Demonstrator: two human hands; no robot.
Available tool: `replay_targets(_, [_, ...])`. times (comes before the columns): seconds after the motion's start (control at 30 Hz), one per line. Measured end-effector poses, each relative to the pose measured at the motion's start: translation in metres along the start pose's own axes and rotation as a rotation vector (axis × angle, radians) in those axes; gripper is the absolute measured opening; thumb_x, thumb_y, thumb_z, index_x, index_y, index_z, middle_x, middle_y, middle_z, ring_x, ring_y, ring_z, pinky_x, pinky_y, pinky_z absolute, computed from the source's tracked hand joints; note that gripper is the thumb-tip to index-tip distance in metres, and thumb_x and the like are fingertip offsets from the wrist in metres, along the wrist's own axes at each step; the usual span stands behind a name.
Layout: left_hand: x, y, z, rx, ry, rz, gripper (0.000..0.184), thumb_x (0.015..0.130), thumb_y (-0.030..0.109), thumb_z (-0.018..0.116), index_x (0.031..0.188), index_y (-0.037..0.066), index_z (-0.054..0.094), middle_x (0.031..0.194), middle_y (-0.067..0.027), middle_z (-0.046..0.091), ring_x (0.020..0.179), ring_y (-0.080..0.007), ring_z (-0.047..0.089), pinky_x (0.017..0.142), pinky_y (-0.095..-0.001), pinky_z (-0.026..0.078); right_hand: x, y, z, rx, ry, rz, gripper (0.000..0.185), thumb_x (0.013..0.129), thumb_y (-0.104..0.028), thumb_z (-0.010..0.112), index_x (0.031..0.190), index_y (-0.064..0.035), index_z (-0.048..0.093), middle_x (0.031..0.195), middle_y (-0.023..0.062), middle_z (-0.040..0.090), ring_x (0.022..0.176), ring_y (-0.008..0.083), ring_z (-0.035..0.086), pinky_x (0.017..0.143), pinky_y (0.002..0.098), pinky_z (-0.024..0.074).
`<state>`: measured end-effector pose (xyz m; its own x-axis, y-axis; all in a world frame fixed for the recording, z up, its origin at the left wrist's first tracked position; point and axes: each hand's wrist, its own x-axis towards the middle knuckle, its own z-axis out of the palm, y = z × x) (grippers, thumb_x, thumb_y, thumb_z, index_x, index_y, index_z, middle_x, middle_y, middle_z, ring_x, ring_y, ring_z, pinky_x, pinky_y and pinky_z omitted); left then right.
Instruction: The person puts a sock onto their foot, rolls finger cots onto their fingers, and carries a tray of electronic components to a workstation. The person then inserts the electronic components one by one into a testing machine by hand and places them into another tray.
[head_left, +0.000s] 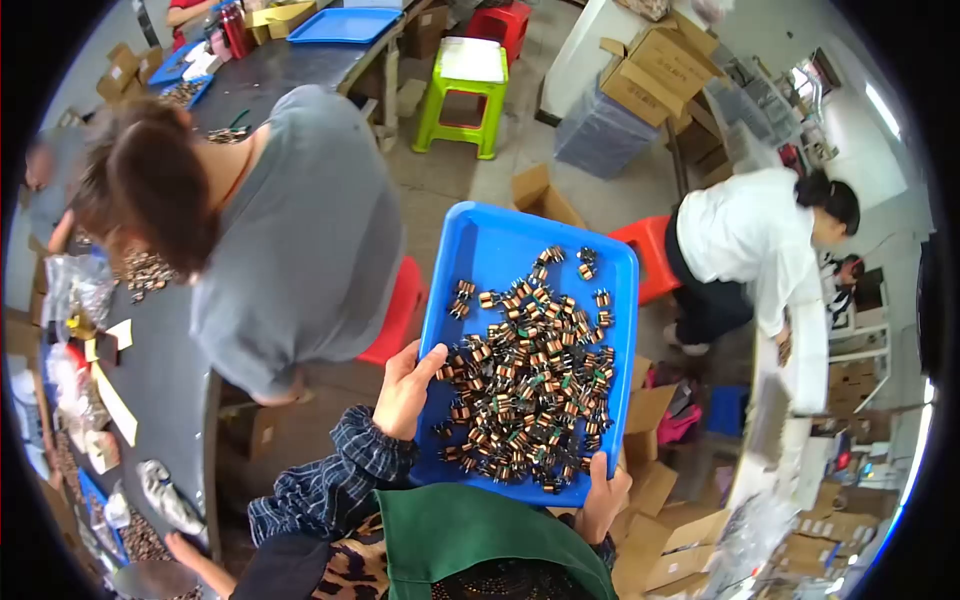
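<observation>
A blue plastic tray is held out in front of me, tilted up toward my view. Many small copper-wound coils with dark cores lie heaped in it, mostly toward the near and middle part. My left hand grips the tray's left rim, thumb over the edge. At the near right corner, my right hand is closed on the rim, its thumb up against the side. The fingers under the tray are hidden on both sides.
A person in grey sits at the dark workbench on the left. A person in white is on a red stool at the right. Beyond stand a green stool and cardboard boxes; open boxes lie at lower right.
</observation>
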<state>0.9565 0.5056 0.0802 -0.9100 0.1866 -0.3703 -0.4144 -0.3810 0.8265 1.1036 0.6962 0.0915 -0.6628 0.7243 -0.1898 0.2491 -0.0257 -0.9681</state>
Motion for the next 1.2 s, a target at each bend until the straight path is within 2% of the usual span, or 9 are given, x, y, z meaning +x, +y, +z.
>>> replay_targets(0.1, [0.051,0.005,0.050,0.037,-0.048,0.037,0.023,0.085,0.022,0.052,0.091,0.001,0.055,0.075,0.0037,0.049,0.071,-0.0045,0.040,0.063,-0.0198,0.032,0.073,0.002,-0.011,0.042,-0.009,-0.045,0.023,0.083,-0.015,0.053,0.066,-0.0005,0.050,0.059,-0.0056,0.044,0.051,0.0018,0.036,0.043,0.0203,0.0272])
replay_targets(0.2, [0.071,0.053,0.095,0.095,0.025,0.041,0.022,0.085,0.023,0.052,0.089,0.001,0.055,0.073,0.0037,0.048,0.069,-0.0048,0.038,0.061,-0.0195,0.031,0.117,-0.048,-0.011,0.103,-0.013,0.006,0.023,0.083,-0.015,0.053,0.066,-0.0003,0.051,0.060,-0.0051,0.045,0.052,0.0022,0.037,0.044,0.0204,0.0285])
replay_targets(0.3, [0.097,0.063,0.137,0.065,0.062,0.093,0.021,0.085,0.022,0.052,0.088,0.001,0.055,0.072,0.0035,0.049,0.068,-0.0047,0.039,0.062,-0.0197,0.032,0.172,-0.078,-0.017,0.060,-0.110,0.062,0.023,0.085,-0.019,0.051,0.075,0.0023,0.055,0.068,0.0004,0.054,0.058,0.0060,0.046,0.051,0.0220,0.0373])
replay_targets(0.43, [0.151,0.075,0.110,-0.050,0.146,0.189,0.021,0.085,0.020,0.052,0.090,0.000,0.055,0.074,0.0031,0.051,0.068,-0.0047,0.042,0.062,-0.0196,0.034,0.225,-0.096,0.050,0.019,-0.138,0.017,0.026,0.083,-0.017,0.055,0.063,-0.0003,0.050,0.059,-0.0059,0.044,0.053,0.0024,0.037,0.045,0.0211,0.0287])
replay_targets(0.53, [0.188,0.104,0.105,-0.166,0.253,0.149,0.019,0.086,0.017,0.050,0.092,0.000,0.055,0.076,0.0032,0.051,0.069,-0.0045,0.043,0.062,-0.0189,0.035,0.282,-0.105,0.089,-0.092,-0.323,-0.054,0.031,0.083,-0.020,0.056,0.059,-0.0008,0.049,0.056,-0.0071,0.039,0.051,0.0025,0.033,0.043,0.0230,0.0236])
replay_targets(0.83, [0.329,0.167,0.094,-0.285,0.584,0.351,0.018,0.085,0.017,0.051,0.092,0.001,0.056,0.077,0.0037,0.053,0.068,-0.0041,0.042,0.063,-0.0189,0.035,0.463,-0.185,0.263,-0.146,-0.799,-0.133,0.035,0.083,-0.029,0.056,0.065,0.0000,0.054,0.055,-0.0063,0.042,0.050,0.0024,0.036,0.043,0.0222,0.0269])
replay_targets(0.93, [0.352,0.205,0.070,-0.260,0.714,0.384,0.021,0.086,0.018,0.049,0.097,0.001,0.055,0.086,-0.0010,0.059,0.075,-0.0086,0.054,0.068,-0.0221,0.044,0.486,-0.231,0.340,-0.244,-0.937,-0.009,0.032,0.084,-0.029,0.056,0.071,0.0001,0.057,0.060,-0.0051,0.047,0.055,0.0025,0.039,0.046,0.0207,0.0306])
replay_targets(1.1, [0.380,0.243,0.055,-0.339,0.881,0.514,0.023,0.088,0.019,0.047,0.098,0.000,0.055,0.089,-0.0029,0.060,0.077,-0.0095,0.056,0.069,-0.0228,0.045,0.507,-0.261,0.435,-0.078,-1.244,0.381,0.026,0.083,-0.028,0.057,0.086,-0.0019,0.057,0.077,-0.0017,0.055,0.066,0.0041,0.048,0.058,0.0194,0.0393])
replay_targets(1.2, [0.396,0.268,0.038,-0.349,0.921,0.520,0.024,0.088,0.020,0.046,0.098,0.000,0.055,0.087,-0.0028,0.061,0.076,-0.0096,0.057,0.068,-0.0227,0.046,0.526,-0.255,0.477,-0.187,-1.398,0.435,0.029,0.084,-0.027,0.055,0.096,-0.0006,0.054,0.086,0.0027,0.058,0.072,0.0087,0.054,0.063,0.0235,0.0441])
